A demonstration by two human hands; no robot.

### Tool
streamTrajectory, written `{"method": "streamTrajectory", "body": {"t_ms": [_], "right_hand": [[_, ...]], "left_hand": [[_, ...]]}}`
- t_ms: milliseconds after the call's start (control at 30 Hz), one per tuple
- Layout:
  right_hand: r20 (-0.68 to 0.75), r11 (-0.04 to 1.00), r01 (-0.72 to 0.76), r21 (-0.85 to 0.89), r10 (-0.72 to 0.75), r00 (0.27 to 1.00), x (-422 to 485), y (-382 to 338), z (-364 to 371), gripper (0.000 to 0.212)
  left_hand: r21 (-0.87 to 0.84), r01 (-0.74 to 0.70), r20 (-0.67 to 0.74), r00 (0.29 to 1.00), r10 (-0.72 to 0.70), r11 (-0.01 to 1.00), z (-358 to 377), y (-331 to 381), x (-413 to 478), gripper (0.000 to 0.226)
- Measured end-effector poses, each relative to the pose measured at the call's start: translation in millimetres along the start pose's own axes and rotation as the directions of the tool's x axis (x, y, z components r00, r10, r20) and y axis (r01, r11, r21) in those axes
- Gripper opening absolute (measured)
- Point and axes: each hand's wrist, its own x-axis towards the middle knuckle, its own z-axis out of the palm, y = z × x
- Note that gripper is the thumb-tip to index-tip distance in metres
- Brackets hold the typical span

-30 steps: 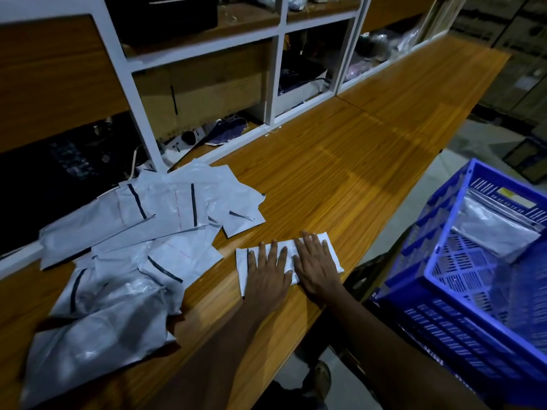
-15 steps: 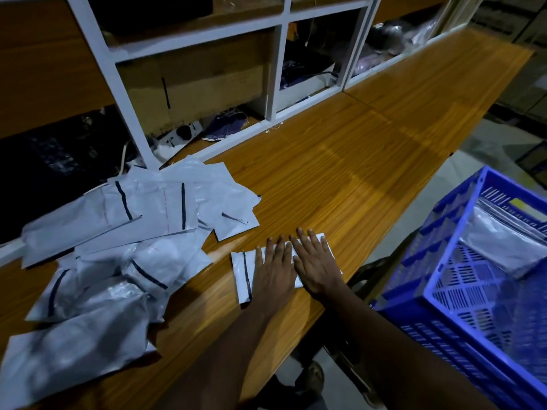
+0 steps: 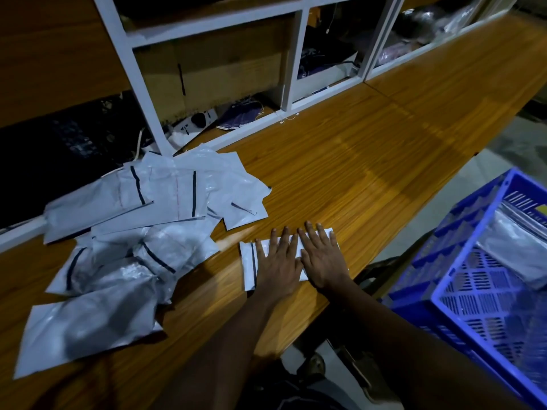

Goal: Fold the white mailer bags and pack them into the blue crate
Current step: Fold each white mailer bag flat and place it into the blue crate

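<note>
A folded white mailer bag (image 3: 248,266) with a dark strip lies near the front edge of the wooden counter (image 3: 370,173). My left hand (image 3: 278,261) and my right hand (image 3: 322,258) rest flat on it side by side, fingers spread, pressing it down. A loose pile of unfolded white mailer bags (image 3: 133,232) covers the counter to the left. The blue crate (image 3: 485,288) stands off the counter's edge at the right, with a mailer bag (image 3: 509,247) lying inside it.
White shelving frames (image 3: 142,93) run along the back of the counter, with a cardboard box (image 3: 213,72), a power strip (image 3: 195,122) and dark items behind. The grey floor (image 3: 473,184) shows beyond the counter's edge. My foot (image 3: 313,365) is below.
Both hands stay pressed on the folded bag; they have slid slightly right along it, uncovering more of its left end with the dark strip. The view has shifted a little.
</note>
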Motion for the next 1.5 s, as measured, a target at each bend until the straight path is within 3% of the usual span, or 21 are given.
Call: {"method": "streamTrajectory", "body": {"t_ms": [333, 800, 933, 1033, 1167, 1300, 1500], "right_hand": [[-0.014, 1.0, 0.004, 0.007, -0.004, 1.0, 2.5, 0.2, -1.4, 0.067], [0.048, 0.996, 0.021, -0.088, -0.017, 0.999, -4.4, -9.3, -4.5, 0.059], [0.042, 0.995, 0.094, 0.046, -0.096, 0.995, -1.0, -18.2, -14.5, 0.071], [0.018, 0.994, 0.105, 0.009, -0.105, 0.994, -10.9, -23.6, -2.1, 0.07], [-0.003, 0.999, 0.044, 0.019, -0.044, 0.999, -5.2, -20.7, 0.6, 0.072], [0.0, 0.999, 0.008, 0.05, -0.008, 1.0, 2.3, -17.2, 1.2, 0.065], [-0.049, 0.993, 0.006, 0.116, 0.0, 0.999, -7.6, -10.3, 5.6, 0.078]], "left_hand": [[-0.081, -0.031, -0.127, 0.992, 0.021, 0.996, 1.0, -32.9, -17.3, 0.063], [0.021, 0.009, -0.064, 0.998, -0.007, 1.0, -11.1, -38.9, -34.6, 0.065], [0.062, -0.043, -0.007, 0.999, 0.043, 0.997, -18.3, -10.7, -20.8, 0.071], [0.011, -0.05, 0.048, 0.998, 0.049, 0.999, -8.9, 1.2, -17.6, 0.081], [0.038, -0.006, 0.015, 1.0, 0.005, 0.999, -4.1, -7.7, -14.5, 0.067], [0.018, -0.005, -0.015, 1.0, 0.005, 1.0, -5.8, -10.5, -11.7, 0.069], [-0.036, -0.008, -0.066, 0.998, 0.005, 0.999, -4.6, -20.3, -18.7, 0.065]]}}
